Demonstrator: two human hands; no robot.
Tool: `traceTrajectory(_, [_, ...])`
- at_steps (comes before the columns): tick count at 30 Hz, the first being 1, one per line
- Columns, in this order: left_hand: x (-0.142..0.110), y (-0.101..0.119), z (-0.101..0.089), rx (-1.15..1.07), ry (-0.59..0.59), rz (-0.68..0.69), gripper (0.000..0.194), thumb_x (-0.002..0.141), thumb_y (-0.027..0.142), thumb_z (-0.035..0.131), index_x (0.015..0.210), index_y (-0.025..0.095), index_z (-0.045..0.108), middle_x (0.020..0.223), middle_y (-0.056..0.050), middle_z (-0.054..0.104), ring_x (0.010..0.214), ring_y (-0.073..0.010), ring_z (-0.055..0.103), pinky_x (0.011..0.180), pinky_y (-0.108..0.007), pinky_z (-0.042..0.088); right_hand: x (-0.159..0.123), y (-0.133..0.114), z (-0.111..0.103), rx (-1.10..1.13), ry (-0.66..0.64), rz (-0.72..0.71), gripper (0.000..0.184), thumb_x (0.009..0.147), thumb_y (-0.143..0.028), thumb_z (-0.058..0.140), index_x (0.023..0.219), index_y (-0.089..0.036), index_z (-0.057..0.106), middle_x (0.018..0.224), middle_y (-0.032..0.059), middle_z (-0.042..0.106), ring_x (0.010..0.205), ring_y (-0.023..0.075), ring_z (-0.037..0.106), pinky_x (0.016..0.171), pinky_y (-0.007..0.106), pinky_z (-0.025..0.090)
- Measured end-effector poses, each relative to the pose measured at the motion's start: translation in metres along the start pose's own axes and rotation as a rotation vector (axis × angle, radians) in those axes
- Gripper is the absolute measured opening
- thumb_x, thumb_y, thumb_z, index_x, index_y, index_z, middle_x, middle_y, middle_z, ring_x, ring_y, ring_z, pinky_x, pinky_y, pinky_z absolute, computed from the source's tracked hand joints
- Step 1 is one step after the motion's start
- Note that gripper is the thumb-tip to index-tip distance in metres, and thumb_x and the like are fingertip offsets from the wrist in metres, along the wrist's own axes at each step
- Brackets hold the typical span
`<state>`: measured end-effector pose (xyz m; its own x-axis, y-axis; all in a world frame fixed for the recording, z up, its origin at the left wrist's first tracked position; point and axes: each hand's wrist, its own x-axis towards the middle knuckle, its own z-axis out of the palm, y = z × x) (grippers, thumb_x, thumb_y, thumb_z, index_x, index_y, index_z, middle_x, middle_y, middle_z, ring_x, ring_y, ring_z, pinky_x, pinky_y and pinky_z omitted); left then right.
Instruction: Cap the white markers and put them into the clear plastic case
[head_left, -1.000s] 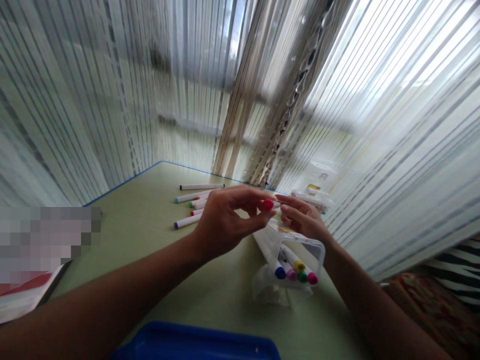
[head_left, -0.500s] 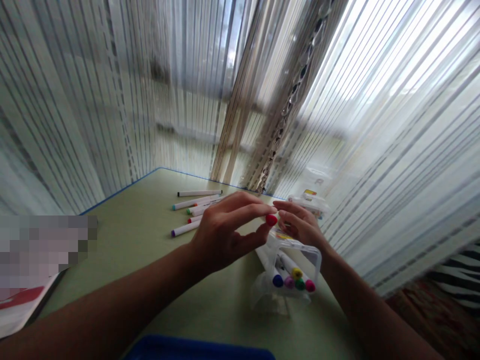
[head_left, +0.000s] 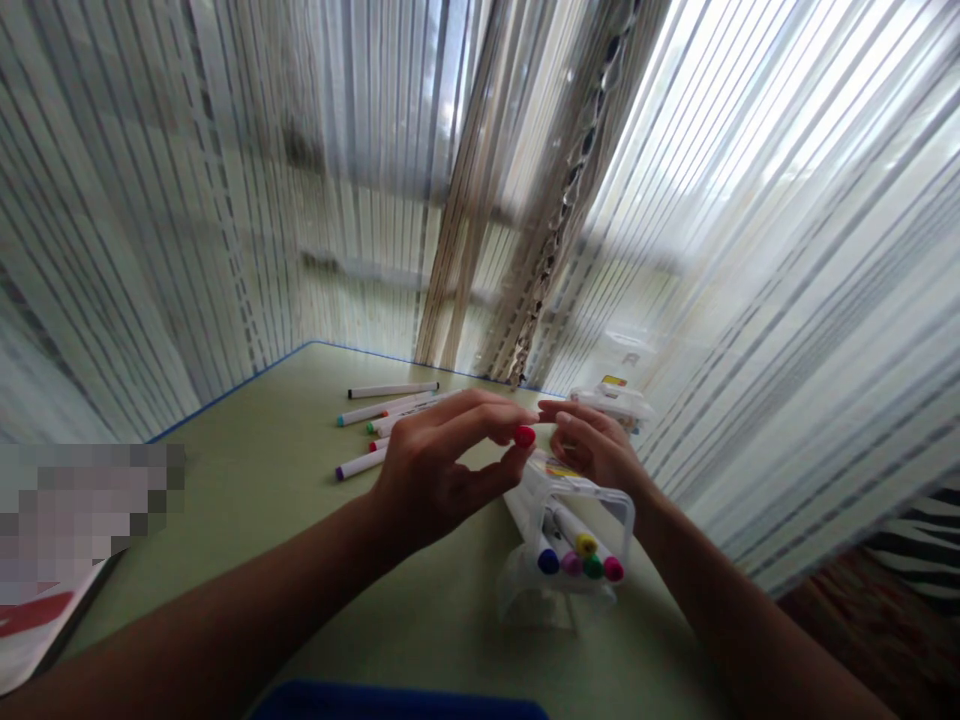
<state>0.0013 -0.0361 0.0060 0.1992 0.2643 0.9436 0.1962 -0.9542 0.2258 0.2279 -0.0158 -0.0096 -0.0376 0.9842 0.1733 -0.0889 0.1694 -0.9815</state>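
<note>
My left hand (head_left: 442, 460) pinches a red-capped marker (head_left: 525, 436) between thumb and fingertips; the cap's end faces me and the rest of the marker is hidden. Close beside those fingertips is my right hand (head_left: 596, 440), its index finger stretched out and the others loosely bent, with nothing visible in it. Below both hands lies a clear plastic case (head_left: 628, 515), its open end towards me. Inside it are several white markers with blue, lilac, green, yellow and pink caps (head_left: 613, 569).
Several loose white markers (head_left: 394, 390) lie on the green table (head_left: 247, 430) beyond my left hand. Another clear case (head_left: 611, 400) stands behind my right hand. A blue object (head_left: 397, 700) is at the near edge, and string curtains (head_left: 360, 200) hang behind the table.
The view has shifted slightly, so most things sit a little further left. My left hand still holds the red-capped marker, and both hands keep nearly the same pose.
</note>
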Motion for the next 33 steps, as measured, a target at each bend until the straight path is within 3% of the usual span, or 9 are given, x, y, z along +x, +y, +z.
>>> traceTrajectory(3, [-0.002, 0.000, 0.002, -0.046, 0.009, -0.091, 0.019, 0.080, 0.011, 0.070, 0.099, 0.018, 0.070, 0.095, -0.005, 0.076, 0.082, -0.0138, 0.072, 0.077, -0.027, 0.062, -0.001, -0.002, 0.001, 0.032, -0.009, -0.008, 0.034, 0.073, -0.041, 0.080, 0.099, -0.020, 0.076, 0.089, 0.0056, 0.069, 0.055, 0.0074, 0.051, 0.042, 0.019, 0.028])
traceTrajectory(7, [-0.002, 0.000, 0.009, -0.214, 0.039, -0.342, 0.015, 0.079, 0.014, 0.072, 0.094, 0.015, 0.068, 0.095, -0.007, 0.076, 0.086, -0.0159, 0.074, 0.076, -0.025, 0.064, -0.001, -0.002, 0.001, 0.097, -0.017, -0.032, 0.043, 0.069, -0.039, 0.084, 0.106, -0.020, 0.074, 0.064, -0.0021, 0.058, 0.051, 0.0071, 0.047, 0.042, 0.018, 0.024])
traceTrajectory(10, [-0.003, -0.007, 0.011, -0.335, 0.056, -0.520, 0.014, 0.079, 0.018, 0.074, 0.089, 0.014, 0.066, 0.095, -0.008, 0.076, 0.079, -0.0163, 0.074, 0.074, -0.028, 0.064, 0.000, -0.003, -0.001, 0.098, 0.000, -0.090, 0.036, 0.068, -0.035, 0.086, 0.098, -0.020, 0.074, 0.062, -0.0029, 0.057, 0.050, 0.0065, 0.043, 0.042, 0.019, 0.022])
traceTrajectory(13, [-0.006, -0.022, 0.010, -0.310, -0.020, -0.600, 0.017, 0.079, 0.023, 0.076, 0.090, 0.014, 0.066, 0.094, -0.009, 0.076, 0.077, -0.0170, 0.074, 0.072, -0.029, 0.063, 0.000, -0.006, -0.002, 0.087, 0.020, -0.150, 0.029, 0.066, -0.033, 0.087, 0.087, -0.019, 0.074, 0.063, -0.0019, 0.061, 0.049, 0.0058, 0.040, 0.042, 0.019, 0.022])
traceTrajectory(17, [-0.010, -0.039, 0.008, -0.119, -0.172, -0.531, 0.023, 0.080, 0.027, 0.076, 0.098, 0.015, 0.071, 0.098, -0.009, 0.077, 0.085, -0.0210, 0.074, 0.082, -0.036, 0.061, -0.006, -0.012, 0.001, 0.099, -0.003, -0.187, 0.027, 0.065, -0.029, 0.088, 0.087, -0.020, 0.076, 0.063, -0.0027, 0.063, 0.046, 0.0043, 0.039, 0.041, 0.019, 0.025])
traceTrajectory(19, [-0.010, -0.042, 0.007, 0.000, -0.228, -0.455, 0.019, 0.082, 0.026, 0.073, 0.099, 0.017, 0.073, 0.098, -0.008, 0.077, 0.089, -0.0223, 0.073, 0.086, -0.039, 0.058, -0.010, -0.016, 0.003, 0.097, -0.078, -0.193, 0.031, 0.065, -0.026, 0.088, 0.094, -0.022, 0.078, 0.071, -0.0009, 0.069, 0.051, 0.0062, 0.049, 0.046, 0.019, 0.035])
traceTrajectory(23, [-0.009, -0.041, 0.009, 0.107, -0.266, -0.362, 0.015, 0.085, 0.023, 0.069, 0.099, 0.020, 0.074, 0.097, -0.006, 0.077, 0.092, -0.0237, 0.072, 0.089, -0.039, 0.055, -0.015, -0.021, 0.004, 0.093, -0.256, -0.190, 0.032, 0.071, -0.025, 0.083, 0.102, -0.025, 0.079, 0.087, 0.0032, 0.077, 0.080, 0.0151, 0.069, 0.075, 0.028, 0.052])
traceTrajectory(28, [-0.011, -0.040, 0.015, 0.142, -0.278, -0.341, 0.014, 0.088, 0.024, 0.066, 0.100, 0.020, 0.072, 0.099, -0.007, 0.077, 0.094, -0.0241, 0.072, 0.087, -0.038, 0.054, -0.018, -0.028, 0.005, 0.104, -0.395, -0.202, 0.032, 0.076, -0.028, 0.072, 0.107, -0.026, 0.078, 0.091, 0.0039, 0.079, 0.093, 0.0206, 0.071, 0.093, 0.038, 0.050])
traceTrajectory(33, [-0.010, -0.036, 0.018, 0.132, -0.297, -0.332, 0.014, 0.090, 0.023, 0.064, 0.101, 0.019, 0.071, 0.100, -0.007, 0.076, 0.094, -0.0225, 0.071, 0.088, -0.036, 0.053, -0.022, -0.032, 0.008, 0.109, -0.474, -0.205, 0.034, 0.078, -0.025, 0.068, 0.112, -0.024, 0.077, 0.094, 0.0054, 0.079, 0.094, 0.0200, 0.071, 0.093, 0.036, 0.050])
